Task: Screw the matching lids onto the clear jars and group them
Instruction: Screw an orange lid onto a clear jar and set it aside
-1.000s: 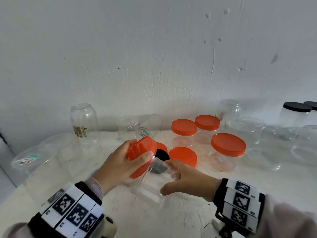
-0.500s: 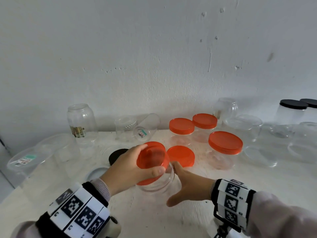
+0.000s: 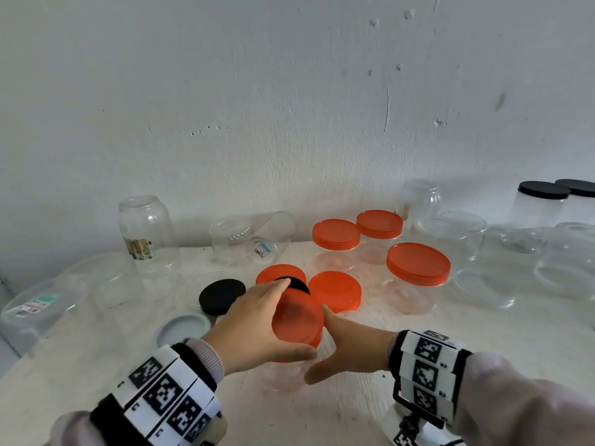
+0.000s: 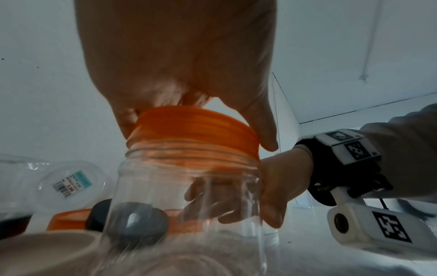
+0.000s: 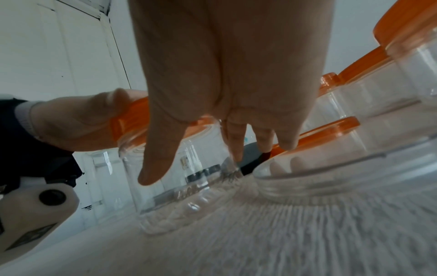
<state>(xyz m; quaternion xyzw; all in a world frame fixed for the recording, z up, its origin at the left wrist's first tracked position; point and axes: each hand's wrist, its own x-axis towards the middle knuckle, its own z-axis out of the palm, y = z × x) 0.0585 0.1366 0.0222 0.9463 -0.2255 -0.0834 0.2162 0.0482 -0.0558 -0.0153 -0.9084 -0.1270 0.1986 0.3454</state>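
Observation:
A clear jar [image 3: 283,376] stands upright on the white table [image 3: 354,413], near the front middle. An orange lid [image 3: 302,326] sits on its mouth. My left hand [image 3: 291,318] grips that lid from above, fingers on the far rim and thumb on the near rim. In the left wrist view the orange lid [image 4: 189,130] rests on the threaded neck of the jar [image 4: 184,205]. My right hand [image 3: 322,344] holds the jar's right side, thumb in front and fingers behind. The right wrist view shows the thumb and fingers [image 5: 236,145] round the jar [image 5: 184,177].
Behind the jar lie a loose orange lid [image 3: 335,291], another orange lid [image 3: 277,273] and two black lids [image 3: 221,296]. A white lid [image 3: 183,328] lies at the left. Three orange-lidded jars [image 3: 418,268] stand at the back. Open clear jars [image 3: 146,226] line the wall.
The jar, held tilted above the table a second ago, now stands upright on it. My left hand has brought the orange lid down flat onto its mouth.

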